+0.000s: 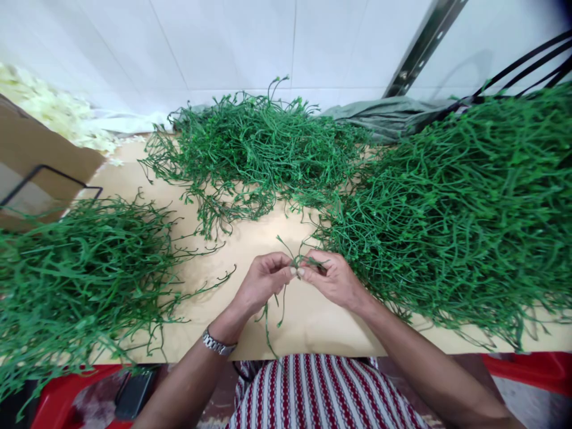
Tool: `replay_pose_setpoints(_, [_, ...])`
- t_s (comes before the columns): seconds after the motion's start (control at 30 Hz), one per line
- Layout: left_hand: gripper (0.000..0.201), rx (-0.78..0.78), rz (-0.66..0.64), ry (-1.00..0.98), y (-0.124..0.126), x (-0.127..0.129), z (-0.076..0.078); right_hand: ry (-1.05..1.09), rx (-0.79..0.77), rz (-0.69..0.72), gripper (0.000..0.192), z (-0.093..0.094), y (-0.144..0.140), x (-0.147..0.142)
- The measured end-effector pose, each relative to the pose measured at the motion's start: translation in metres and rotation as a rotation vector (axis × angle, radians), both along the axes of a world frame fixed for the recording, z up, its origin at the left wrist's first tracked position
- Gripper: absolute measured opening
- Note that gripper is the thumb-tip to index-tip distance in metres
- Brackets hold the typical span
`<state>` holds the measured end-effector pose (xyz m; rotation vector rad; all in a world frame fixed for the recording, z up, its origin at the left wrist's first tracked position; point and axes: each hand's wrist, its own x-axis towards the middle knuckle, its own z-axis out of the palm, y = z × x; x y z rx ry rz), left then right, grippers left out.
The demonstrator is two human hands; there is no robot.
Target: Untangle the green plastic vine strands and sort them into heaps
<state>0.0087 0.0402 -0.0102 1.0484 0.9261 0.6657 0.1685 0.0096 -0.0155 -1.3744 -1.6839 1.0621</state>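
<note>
My left hand (269, 277) and my right hand (329, 276) meet thumb to thumb over the tabletop. Both pinch thin green artificial flower stems (267, 325) at one spot between the thumbs and fingers. Some stem ends stick up above the fingers, and others dangle below my left hand. The exact joint between the stems is hidden by my fingertips. Close to my right hand lies a big heap of green stems (451, 220). Left of my left hand spreads another pile of stems (89, 280), with a few strands reaching towards my wrist.
A third heap of stems (268, 143) lies at the back by the white tiled wall (232, 47). Pale petals (58, 110) and a cardboard box (49, 149) with a black wire frame (40, 170) are at the left. Red stools (536, 372) show below the table edge.
</note>
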Motion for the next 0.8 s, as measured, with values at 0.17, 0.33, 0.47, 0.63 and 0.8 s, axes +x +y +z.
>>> replay_pose_setpoints(0.17, [0.025,0.013,0.04,-0.012,-0.002,0.001,0.003,0.019,-0.051,-0.013,0.016,0.003,0.0,-0.002])
replay_pose_setpoints(0.33, [0.022,0.043,-0.013,0.033,-0.002,-0.002,0.002,-0.04,0.006,0.0,0.013,0.005,-0.001,-0.003])
replay_pose_setpoints(0.47, [0.02,0.035,-0.079,0.051,0.0,-0.005,-0.002,-0.111,0.14,0.122,0.018,0.01,-0.001,0.001])
replay_pose_setpoints(0.63, [0.022,0.042,-0.085,0.058,0.001,-0.006,-0.002,-0.197,0.254,0.229,0.008,0.009,0.002,0.004])
replay_pose_setpoints(0.8, [0.018,0.13,-0.009,0.015,0.001,-0.005,-0.002,-0.218,0.207,0.212,0.009,0.005,0.003,0.003])
